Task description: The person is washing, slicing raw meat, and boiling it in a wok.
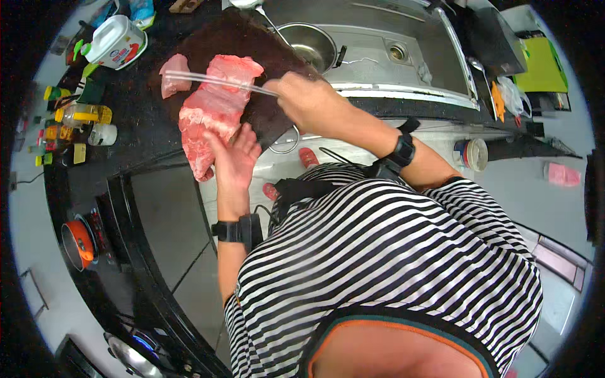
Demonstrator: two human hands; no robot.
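My right hand grips a knife, whose narrow blade is blurred and reaches left across the upper part of a large slab of raw meat. The slab lies on a dark brown cutting board, its lower end reaching toward the counter's front edge. Beside that lower end is my left hand, fingers spread and holding nothing; whether it touches the meat I cannot tell. A smaller cut piece of meat lies left of the slab, partly behind the blade tip.
Right of the board is a sink with a metal pot at its near-left corner. Several bottles and a white plastic jug line the counter's left side. At lower left, a blue burner flame shows beside a metal lidded pan.
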